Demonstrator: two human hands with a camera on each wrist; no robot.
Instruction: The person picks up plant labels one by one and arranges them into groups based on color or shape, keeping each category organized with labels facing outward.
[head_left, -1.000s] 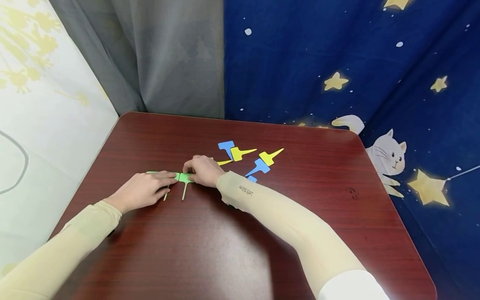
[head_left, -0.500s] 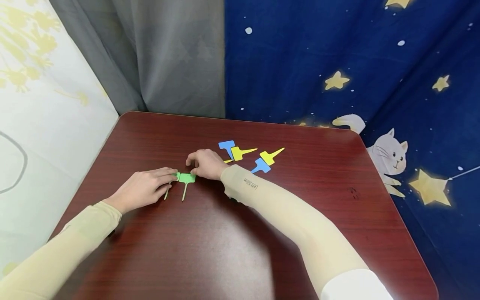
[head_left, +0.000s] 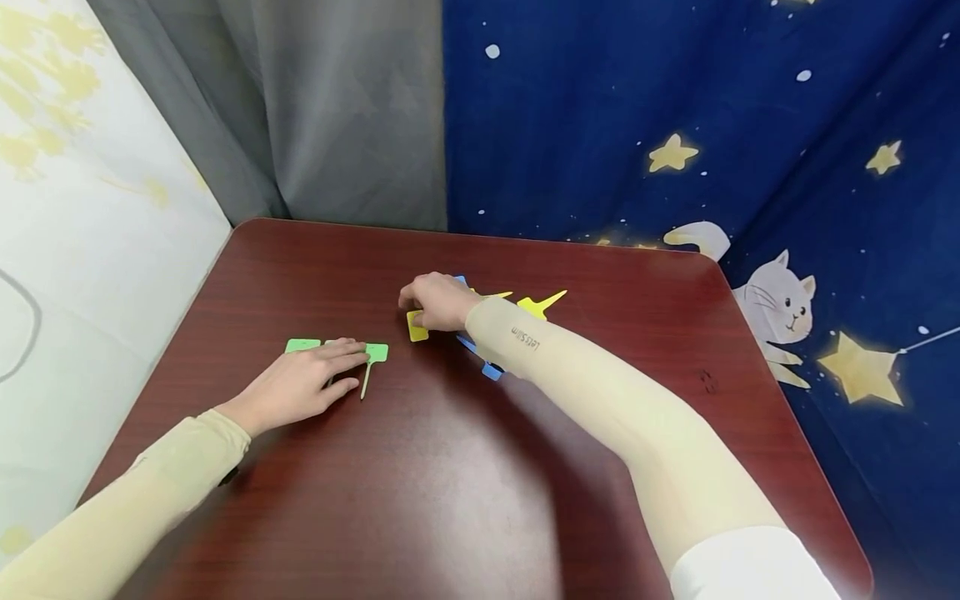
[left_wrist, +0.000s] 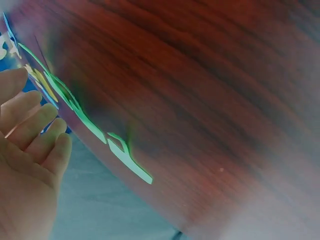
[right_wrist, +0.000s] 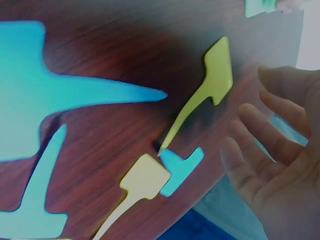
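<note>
Green T-shaped tags lie in a row at the table's left, one at its left end (head_left: 302,344) and another at its right end (head_left: 377,352), stem toward the front. My left hand (head_left: 307,385) lies over the row, fingers extended, fingertips at the right-end tag, hiding those between. My right hand (head_left: 442,302) is over a yellow tag (head_left: 417,327), which partly shows below its fingers. In the right wrist view, a gap separates the loosely bent fingers of this hand (right_wrist: 280,150) from that yellow tag (right_wrist: 219,70).
Under and beside the right forearm are further tags: a yellow one (head_left: 532,307) and a blue one (head_left: 492,372) among them. In the right wrist view, a large blue tag (right_wrist: 20,90) appears close to the camera. Curtains (head_left: 352,117) hang behind the brown table (head_left: 420,500).
My right hand has left the right-end green tag and moved right and back to the yellow tag. My left hand has shifted slightly right along the green row.
</note>
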